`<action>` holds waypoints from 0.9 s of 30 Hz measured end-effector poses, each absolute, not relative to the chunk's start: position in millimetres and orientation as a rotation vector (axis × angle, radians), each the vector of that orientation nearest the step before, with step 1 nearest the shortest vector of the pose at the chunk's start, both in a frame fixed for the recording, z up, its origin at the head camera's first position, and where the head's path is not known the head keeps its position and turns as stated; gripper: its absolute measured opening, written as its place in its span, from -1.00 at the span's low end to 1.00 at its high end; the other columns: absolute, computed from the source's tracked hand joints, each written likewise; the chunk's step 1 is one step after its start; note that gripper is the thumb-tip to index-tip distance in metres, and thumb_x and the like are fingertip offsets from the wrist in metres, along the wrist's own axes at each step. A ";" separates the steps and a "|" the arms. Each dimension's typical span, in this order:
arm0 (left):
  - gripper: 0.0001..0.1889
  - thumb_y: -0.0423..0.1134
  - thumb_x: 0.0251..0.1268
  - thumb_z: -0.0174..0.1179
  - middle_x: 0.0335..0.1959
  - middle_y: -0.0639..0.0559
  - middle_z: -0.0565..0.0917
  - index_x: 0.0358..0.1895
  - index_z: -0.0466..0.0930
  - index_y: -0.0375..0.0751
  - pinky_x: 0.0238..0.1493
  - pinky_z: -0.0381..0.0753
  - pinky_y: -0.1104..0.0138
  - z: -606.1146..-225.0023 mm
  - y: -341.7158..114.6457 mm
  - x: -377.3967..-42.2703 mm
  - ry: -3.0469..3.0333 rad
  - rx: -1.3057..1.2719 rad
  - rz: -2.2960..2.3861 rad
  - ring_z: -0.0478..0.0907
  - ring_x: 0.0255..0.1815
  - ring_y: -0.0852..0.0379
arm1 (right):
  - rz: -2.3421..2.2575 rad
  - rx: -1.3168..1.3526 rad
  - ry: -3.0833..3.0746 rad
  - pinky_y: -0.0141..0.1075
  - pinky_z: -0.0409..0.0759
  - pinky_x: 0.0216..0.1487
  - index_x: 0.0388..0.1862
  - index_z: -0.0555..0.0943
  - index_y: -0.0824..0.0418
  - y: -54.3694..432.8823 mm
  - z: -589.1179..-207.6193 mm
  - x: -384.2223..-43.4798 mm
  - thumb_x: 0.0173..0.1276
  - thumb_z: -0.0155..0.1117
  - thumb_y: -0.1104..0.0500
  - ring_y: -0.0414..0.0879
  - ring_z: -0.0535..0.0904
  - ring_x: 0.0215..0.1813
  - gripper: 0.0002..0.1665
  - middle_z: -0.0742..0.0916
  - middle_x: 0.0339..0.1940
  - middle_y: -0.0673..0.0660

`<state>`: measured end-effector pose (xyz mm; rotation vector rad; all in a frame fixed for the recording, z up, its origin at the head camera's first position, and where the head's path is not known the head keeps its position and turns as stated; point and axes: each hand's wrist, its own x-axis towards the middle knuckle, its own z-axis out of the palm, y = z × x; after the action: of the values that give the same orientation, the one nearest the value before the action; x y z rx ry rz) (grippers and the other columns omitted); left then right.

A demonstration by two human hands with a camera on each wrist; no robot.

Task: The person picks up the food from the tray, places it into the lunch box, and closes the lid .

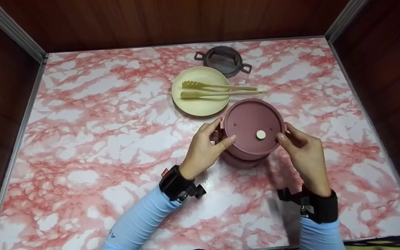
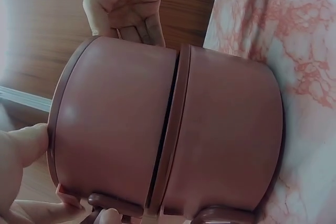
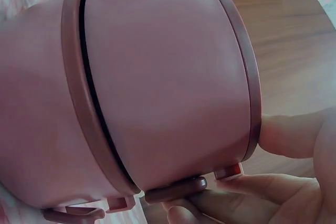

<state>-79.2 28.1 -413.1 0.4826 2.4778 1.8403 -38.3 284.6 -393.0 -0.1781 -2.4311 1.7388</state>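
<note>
A dusty-red toy pot (image 2: 115,114), topped by a lid (image 1: 247,119) with a cream knob (image 1: 260,134), stands over a second pot (image 2: 226,129) of the same colour. My left hand (image 1: 203,149) grips the upper pot at its left handle, thumb on the lid's rim. On the opposite side my right hand (image 1: 306,152) holds the right handle the same way, with fingers beneath it in the right wrist view. A thin dark gap runs between the two pots; whether they touch cannot be told. The lower pot sits on the marbled table.
Behind the pots lies a pale yellow plate (image 1: 200,107) carrying a slotted utensil (image 1: 217,86) and a flat spatula (image 1: 217,93), whose handles stick out to the right. Further back is a dark two-handled pan (image 1: 223,61). Wood-grain walls (image 1: 186,21) enclose the table's back and sides.
</note>
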 end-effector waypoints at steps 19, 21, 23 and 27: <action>-0.22 0.20 0.25 0.28 0.33 -0.09 0.49 0.43 0.35 -0.16 0.37 0.35 0.16 -409.8 18.3 -86.9 2.427 0.431 1.573 0.42 0.33 0.04 | 1.692 -0.160 -2.559 -0.47 0.59 0.03 0.34 0.49 0.24 296.2 -397.8 -40.1 0.39 0.31 -0.05 -0.26 0.67 0.02 -0.36 0.71 0.07 0.27; -0.24 0.17 0.25 0.31 0.27 -0.09 0.55 0.41 0.37 -0.18 0.33 0.40 0.21 -410.3 18.7 -86.7 2.403 0.436 1.617 0.47 0.28 0.08 | 1.687 -0.134 -2.568 -0.47 0.60 0.03 0.34 0.49 0.26 296.9 -396.6 -40.1 0.40 0.30 -0.03 -0.26 0.67 0.01 -0.36 0.71 0.07 0.28; -0.25 0.14 0.25 0.32 0.25 -0.10 0.57 0.39 0.39 -0.21 0.31 0.43 0.25 -411.2 19.3 -86.1 2.388 0.440 1.652 0.49 0.26 0.09 | 1.663 -0.110 -2.585 -0.47 0.60 0.02 0.33 0.49 0.28 297.4 -395.4 -40.3 0.41 0.29 -0.03 -0.25 0.67 0.02 -0.37 0.71 0.07 0.28; -0.27 0.07 0.26 0.34 0.25 -0.16 0.56 0.38 0.39 -0.28 0.25 0.49 0.29 -411.7 20.3 -85.6 2.355 0.429 1.705 0.52 0.24 0.06 | 1.642 -0.084 -2.608 -0.46 0.60 0.02 0.34 0.49 0.29 297.7 -394.8 -41.5 0.42 0.28 -0.04 -0.21 0.67 0.04 -0.36 0.70 0.08 0.28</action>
<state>-85.6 20.3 -411.7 0.4286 2.3552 1.7049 -41.5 297.7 -394.8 -0.0835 -2.6084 1.6416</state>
